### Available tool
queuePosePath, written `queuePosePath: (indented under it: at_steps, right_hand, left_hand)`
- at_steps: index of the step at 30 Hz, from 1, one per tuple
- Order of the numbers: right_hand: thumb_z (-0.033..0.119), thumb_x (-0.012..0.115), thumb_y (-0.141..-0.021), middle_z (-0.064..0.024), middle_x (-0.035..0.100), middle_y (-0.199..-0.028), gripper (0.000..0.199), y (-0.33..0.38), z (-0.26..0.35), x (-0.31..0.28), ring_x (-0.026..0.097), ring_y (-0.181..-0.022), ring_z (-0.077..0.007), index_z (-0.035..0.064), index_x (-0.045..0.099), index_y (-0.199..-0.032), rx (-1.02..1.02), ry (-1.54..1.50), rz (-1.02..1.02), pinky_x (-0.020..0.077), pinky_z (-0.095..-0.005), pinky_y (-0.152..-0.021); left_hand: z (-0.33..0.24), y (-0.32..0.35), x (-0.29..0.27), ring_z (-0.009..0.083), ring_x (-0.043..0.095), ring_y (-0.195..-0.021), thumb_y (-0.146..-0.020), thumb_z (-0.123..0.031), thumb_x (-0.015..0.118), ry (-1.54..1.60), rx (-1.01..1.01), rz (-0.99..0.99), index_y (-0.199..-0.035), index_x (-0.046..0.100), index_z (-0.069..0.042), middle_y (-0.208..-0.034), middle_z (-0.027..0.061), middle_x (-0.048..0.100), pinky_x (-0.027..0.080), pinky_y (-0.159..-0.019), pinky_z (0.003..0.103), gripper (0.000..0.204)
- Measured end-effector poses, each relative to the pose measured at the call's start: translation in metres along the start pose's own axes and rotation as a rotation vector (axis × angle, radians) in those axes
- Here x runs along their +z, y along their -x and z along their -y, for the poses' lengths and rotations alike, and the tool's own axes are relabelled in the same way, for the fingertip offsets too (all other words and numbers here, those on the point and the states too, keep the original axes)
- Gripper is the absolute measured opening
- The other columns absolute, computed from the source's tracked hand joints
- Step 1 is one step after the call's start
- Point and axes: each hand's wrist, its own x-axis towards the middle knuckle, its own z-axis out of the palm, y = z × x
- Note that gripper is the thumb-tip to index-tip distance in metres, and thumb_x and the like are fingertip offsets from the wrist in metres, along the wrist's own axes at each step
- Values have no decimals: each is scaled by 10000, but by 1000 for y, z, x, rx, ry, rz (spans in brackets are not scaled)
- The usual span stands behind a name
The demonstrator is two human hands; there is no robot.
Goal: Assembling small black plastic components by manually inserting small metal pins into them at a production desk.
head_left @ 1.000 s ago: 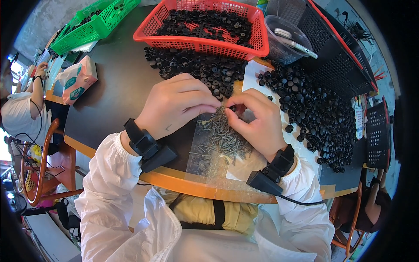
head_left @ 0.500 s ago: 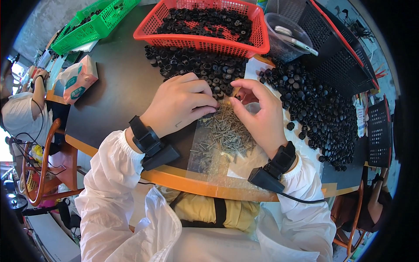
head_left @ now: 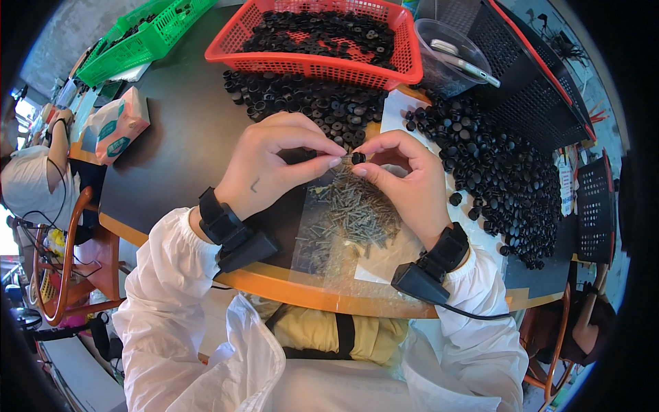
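Note:
Between the thumb and forefinger of my right hand (head_left: 414, 184) is a small round black plastic cap (head_left: 358, 158). My left hand (head_left: 264, 161) is closed in a pinch just beside the cap, its fingertips nearly touching it. What the left fingertips hold, if anything, is too small to make out. Below both hands a heap of small metal screws (head_left: 357, 209) lies on a clear plastic sheet (head_left: 322, 275). Just beyond my hands spreads a pile of black ring-shaped plastic parts (head_left: 316, 99).
A red basket (head_left: 312, 65) holds more black parts. Many black caps (head_left: 501, 172) lie to the right, by black crates (head_left: 535, 89) and a clear tub (head_left: 439, 72) with a phone on it. A tissue pack (head_left: 118, 127) and green basket (head_left: 147, 44) stand left. Another person (head_left: 41, 168) sits far left.
My left hand has turned, and its thumb and forefinger now reach out to the right hand's fingertips. The black cap in my right hand has come into clear view.

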Motion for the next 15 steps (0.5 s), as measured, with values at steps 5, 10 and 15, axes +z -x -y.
queuePosePath:
  at_steps: [5, 10, 15]
  right_hand:
    - [41, 760, -783, -5, 673, -873, 200, 1, 2, -1, 625, -767, -75, 36, 649, -948, 11, -16, -10, 501, -234, -714]
    - [53, 766, -781, -5, 683, -880, 203, 2, 2, 0, 623, -763, -73, 38, 659, -953, 38, -58, 12, 499, -230, -708]
    - [55, 766, -781, -5, 685, -881, 196, 4, 4, 0, 616, -753, -68, 38, 671, -952, 52, -25, 3, 497, -227, -700]
  left_hand:
    - [-5, 1, 1, 180, 619, -825, -746, 4, 736, 0, 17, 11, -920, 744, -56, -859, 60, 658, 482, -742, 281, 184]
    - [-11, 2, 4, 169, 617, -842, -783, 14, 704, 70, -33, -23, -923, 696, -31, -906, 73, 653, 486, -752, 285, 147]
    - [-11, 8, 9, 155, 618, -825, -889, -6, 617, 560, -234, -112, -971, 560, -8, -965, 109, 643, 508, -750, 284, 100]
